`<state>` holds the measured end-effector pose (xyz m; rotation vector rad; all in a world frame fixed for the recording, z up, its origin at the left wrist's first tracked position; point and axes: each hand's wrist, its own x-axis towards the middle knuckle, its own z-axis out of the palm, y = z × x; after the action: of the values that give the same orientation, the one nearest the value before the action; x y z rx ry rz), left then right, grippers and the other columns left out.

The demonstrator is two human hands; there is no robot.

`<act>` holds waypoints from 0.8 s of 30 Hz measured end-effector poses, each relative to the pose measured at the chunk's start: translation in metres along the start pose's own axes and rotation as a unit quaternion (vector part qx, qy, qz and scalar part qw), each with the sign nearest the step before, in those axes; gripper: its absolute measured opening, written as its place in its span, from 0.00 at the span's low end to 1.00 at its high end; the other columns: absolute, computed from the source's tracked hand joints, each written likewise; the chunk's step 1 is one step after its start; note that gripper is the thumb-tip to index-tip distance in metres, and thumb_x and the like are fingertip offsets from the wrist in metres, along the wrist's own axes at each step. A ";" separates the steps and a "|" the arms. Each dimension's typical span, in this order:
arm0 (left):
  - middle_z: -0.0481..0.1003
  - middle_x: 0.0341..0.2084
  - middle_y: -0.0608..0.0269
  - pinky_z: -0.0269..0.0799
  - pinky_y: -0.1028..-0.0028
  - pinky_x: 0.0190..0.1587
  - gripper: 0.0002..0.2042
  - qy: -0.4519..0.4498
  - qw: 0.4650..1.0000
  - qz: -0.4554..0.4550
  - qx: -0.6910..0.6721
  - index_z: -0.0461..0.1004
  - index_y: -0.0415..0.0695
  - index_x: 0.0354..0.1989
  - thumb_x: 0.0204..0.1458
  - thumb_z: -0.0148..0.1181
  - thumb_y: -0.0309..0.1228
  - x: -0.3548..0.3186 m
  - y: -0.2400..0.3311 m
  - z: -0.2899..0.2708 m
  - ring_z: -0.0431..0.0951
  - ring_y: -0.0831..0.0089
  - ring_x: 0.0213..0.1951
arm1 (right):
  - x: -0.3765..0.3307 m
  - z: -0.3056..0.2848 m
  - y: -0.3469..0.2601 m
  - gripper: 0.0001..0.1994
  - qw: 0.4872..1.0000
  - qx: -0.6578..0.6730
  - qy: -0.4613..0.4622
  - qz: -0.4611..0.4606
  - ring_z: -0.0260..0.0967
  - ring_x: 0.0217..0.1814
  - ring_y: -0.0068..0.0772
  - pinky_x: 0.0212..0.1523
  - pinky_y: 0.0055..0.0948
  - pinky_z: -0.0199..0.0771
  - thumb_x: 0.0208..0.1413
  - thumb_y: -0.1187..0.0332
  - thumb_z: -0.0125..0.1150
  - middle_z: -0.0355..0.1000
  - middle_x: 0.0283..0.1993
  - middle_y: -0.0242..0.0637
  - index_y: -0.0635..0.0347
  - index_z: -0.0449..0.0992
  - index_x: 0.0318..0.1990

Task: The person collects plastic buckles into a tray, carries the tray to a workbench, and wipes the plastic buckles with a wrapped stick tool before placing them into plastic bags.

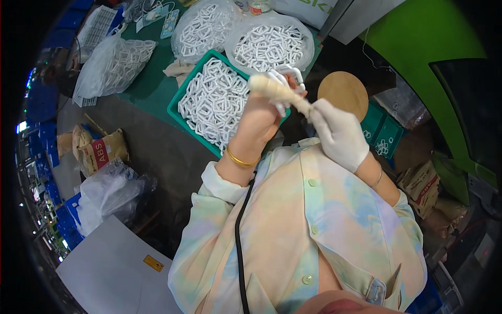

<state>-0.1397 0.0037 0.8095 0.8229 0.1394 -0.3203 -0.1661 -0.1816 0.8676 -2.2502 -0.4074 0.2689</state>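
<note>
My left hand (260,114), bare and with a gold bangle at the wrist, is raised over the right edge of a green crate (175,112). Its fingers are curled around a few white plastic links (294,73) that stick out past the fingers. My right hand (337,133) wears a white glove and grips the thin end of a cream-coloured, club-shaped stick (274,90). The stick's thick, rounded end crosses in front of my left hand and hides part of it. White plastic links (214,99) fill the crate.
Clear bags of white links (269,47) stand behind the crate on a green table (146,99); another bag (117,63) lies left. A round wooden stool top (342,97) and a green bin (389,128) are at right, near a green machine (418,42). Brown sacks (104,149) lie at left.
</note>
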 end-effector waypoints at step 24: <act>0.74 0.47 0.55 0.66 0.60 0.63 0.14 -0.091 0.860 -0.170 -0.472 0.73 0.39 0.49 0.65 0.45 0.33 0.006 -0.029 -0.021 0.71 0.61 0.54 | 0.020 0.032 -0.003 0.24 0.930 0.339 0.111 0.086 0.46 0.26 0.09 0.29 0.14 0.53 0.51 0.78 0.64 0.52 0.26 0.19 0.65 0.65 0.56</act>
<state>-0.1440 -0.0007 0.7737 -0.2230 0.2386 -0.5937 -0.1583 -0.1502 0.8479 -1.6060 0.0167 0.2008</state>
